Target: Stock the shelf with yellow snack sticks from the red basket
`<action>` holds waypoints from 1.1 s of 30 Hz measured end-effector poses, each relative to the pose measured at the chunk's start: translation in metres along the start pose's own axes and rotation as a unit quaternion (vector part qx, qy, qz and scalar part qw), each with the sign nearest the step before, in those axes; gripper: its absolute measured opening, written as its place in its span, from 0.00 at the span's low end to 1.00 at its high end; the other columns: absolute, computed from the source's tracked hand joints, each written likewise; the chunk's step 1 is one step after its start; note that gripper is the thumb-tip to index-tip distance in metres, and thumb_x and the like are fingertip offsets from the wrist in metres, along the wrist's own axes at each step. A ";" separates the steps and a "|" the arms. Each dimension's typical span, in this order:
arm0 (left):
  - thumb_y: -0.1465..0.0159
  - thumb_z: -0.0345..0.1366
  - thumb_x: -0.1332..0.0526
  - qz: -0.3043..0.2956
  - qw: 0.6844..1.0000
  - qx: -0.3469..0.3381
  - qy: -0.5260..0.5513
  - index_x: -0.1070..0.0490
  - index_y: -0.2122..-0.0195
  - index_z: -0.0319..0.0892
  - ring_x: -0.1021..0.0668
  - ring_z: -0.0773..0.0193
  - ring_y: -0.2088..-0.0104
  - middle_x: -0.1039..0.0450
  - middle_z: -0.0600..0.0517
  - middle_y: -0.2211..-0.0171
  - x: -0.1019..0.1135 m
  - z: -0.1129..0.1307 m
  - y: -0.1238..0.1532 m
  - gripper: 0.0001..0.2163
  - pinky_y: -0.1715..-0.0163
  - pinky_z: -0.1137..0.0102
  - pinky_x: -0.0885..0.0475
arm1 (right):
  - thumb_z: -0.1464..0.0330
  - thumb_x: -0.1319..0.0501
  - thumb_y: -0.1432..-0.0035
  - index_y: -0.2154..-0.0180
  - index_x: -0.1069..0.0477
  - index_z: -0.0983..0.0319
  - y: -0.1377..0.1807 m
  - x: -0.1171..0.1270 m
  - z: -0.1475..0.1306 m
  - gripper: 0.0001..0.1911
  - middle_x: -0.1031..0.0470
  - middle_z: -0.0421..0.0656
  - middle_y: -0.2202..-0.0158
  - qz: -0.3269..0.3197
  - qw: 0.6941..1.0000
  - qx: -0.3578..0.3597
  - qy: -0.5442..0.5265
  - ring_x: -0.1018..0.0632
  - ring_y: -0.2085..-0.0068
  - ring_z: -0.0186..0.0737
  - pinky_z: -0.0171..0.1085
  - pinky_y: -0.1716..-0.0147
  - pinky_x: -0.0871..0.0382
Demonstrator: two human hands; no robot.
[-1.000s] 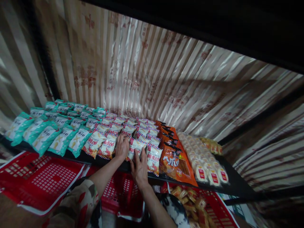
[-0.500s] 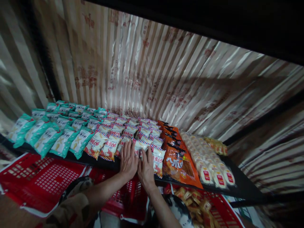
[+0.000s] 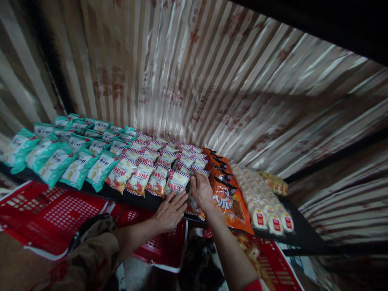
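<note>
My left hand [image 3: 172, 211] lies with its fingers stretched out against the lower front of a white snack bag with a red-and-blue striped edge [image 3: 177, 182]. My right hand [image 3: 202, 192] rests over the rightmost front bag [image 3: 195, 208] of the same kind and hides most of it; its fingers reach up over the top, and its thumb cannot be made out. These striped snack bags [image 3: 142, 178] stand in rows on a black shelf [image 3: 306, 226]. Neither hand lifts anything.
Teal snack bags [image 3: 77, 165] fill the shelf's left end. Right of the striped bags are orange packets [image 3: 228, 202], then clear-wrapped round snacks [image 3: 266, 206] and yellow packets [image 3: 277, 184]. Red baskets [image 3: 60, 218] sit below, and striped sheeting [image 3: 182, 81] hangs behind.
My hands have moved apart: the left slid down to the bag's lower edge, and the right shifted to the rightmost bag. The camera view has tilted and moved slightly.
</note>
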State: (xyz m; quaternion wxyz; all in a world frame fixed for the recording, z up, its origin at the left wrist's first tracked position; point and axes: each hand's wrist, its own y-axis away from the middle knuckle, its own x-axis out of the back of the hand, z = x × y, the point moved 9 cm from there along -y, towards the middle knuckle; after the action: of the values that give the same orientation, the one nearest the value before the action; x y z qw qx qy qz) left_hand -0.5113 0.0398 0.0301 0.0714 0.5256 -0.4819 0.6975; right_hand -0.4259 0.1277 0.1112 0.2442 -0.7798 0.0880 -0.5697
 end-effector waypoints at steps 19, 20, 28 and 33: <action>0.32 0.38 0.53 0.012 0.999 0.015 -0.027 0.39 0.42 0.32 0.47 0.55 0.34 0.41 0.42 0.38 0.008 -0.010 -0.003 0.21 0.36 0.57 0.62 | 0.63 0.58 0.32 0.52 0.29 0.62 -0.031 -0.021 -0.007 0.22 0.23 0.46 0.54 -0.109 0.993 -0.020 0.046 0.25 0.52 0.40 0.35 0.52 0.37; 0.32 0.38 0.52 0.015 0.999 0.012 -0.027 0.39 0.42 0.33 0.46 0.55 0.35 0.41 0.43 0.38 0.009 -0.010 -0.003 0.21 0.36 0.57 0.62 | 0.63 0.58 0.32 0.52 0.29 0.62 -0.032 -0.020 -0.007 0.22 0.23 0.46 0.54 -0.107 0.993 -0.024 0.044 0.25 0.52 0.39 0.35 0.53 0.36; 0.32 0.37 0.52 0.019 0.999 -0.001 -0.027 0.36 0.43 0.37 0.43 0.57 0.36 0.41 0.45 0.38 0.015 -0.009 -0.012 0.19 0.36 0.58 0.61 | 0.64 0.60 0.32 0.50 0.31 0.64 -0.047 -0.015 -0.008 0.23 0.25 0.48 0.52 -0.075 0.997 -0.007 0.031 0.26 0.50 0.39 0.34 0.51 0.37; 0.32 0.37 0.51 0.042 0.998 0.009 -0.046 0.37 0.42 0.37 0.43 0.57 0.36 0.41 0.46 0.38 0.018 -0.012 -0.016 0.19 0.35 0.59 0.61 | 0.65 0.62 0.32 0.49 0.31 0.64 -0.065 -0.024 0.002 0.24 0.26 0.49 0.50 -0.107 0.991 0.016 0.075 0.28 0.47 0.42 0.39 0.47 0.41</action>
State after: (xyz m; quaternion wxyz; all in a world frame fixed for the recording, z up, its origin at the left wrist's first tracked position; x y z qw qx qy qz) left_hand -0.5167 0.0500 0.0542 0.0151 0.5373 -0.5000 0.6791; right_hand -0.4413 0.1950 0.1217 0.1865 -0.7358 0.0128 -0.6509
